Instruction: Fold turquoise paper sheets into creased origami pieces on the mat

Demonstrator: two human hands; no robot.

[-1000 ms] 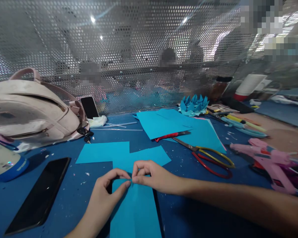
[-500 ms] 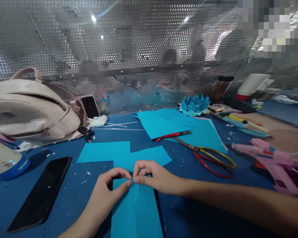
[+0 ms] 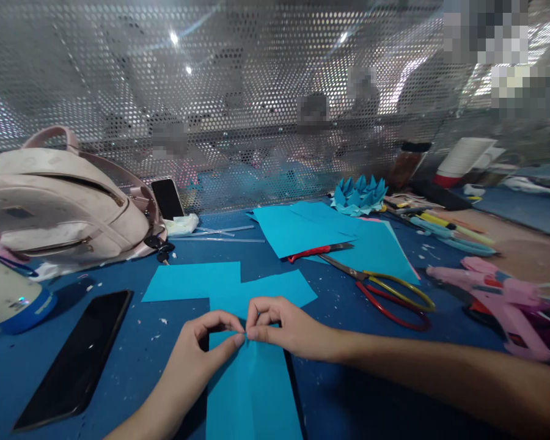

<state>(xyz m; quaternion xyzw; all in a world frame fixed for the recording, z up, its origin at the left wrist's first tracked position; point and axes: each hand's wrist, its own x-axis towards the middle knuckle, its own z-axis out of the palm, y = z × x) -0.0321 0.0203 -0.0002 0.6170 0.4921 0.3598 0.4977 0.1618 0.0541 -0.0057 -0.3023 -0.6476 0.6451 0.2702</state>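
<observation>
A long cyan paper strip (image 3: 252, 391) lies on the blue table in front of me. My left hand (image 3: 201, 354) and my right hand (image 3: 286, 327) meet at its far end, and each pinches the paper's top edge between thumb and forefinger. Just beyond my fingers lie two more cyan paper rectangles (image 3: 211, 282), side by side and overlapping. The far end of the strip is partly hidden under my fingers.
A black phone (image 3: 76, 357) lies at the left, a pink bag (image 3: 59, 201) behind it. Scissors (image 3: 385, 292) and a red cutter (image 3: 318, 250) rest by larger cyan sheets (image 3: 302, 229). A folded blue paper flower (image 3: 360, 194) and pink glue guns (image 3: 499, 299) sit at the right. Perforated metal screen behind.
Almost nothing: both hands stay pinched on the strip's far edge, with only a slight shift of the view.
</observation>
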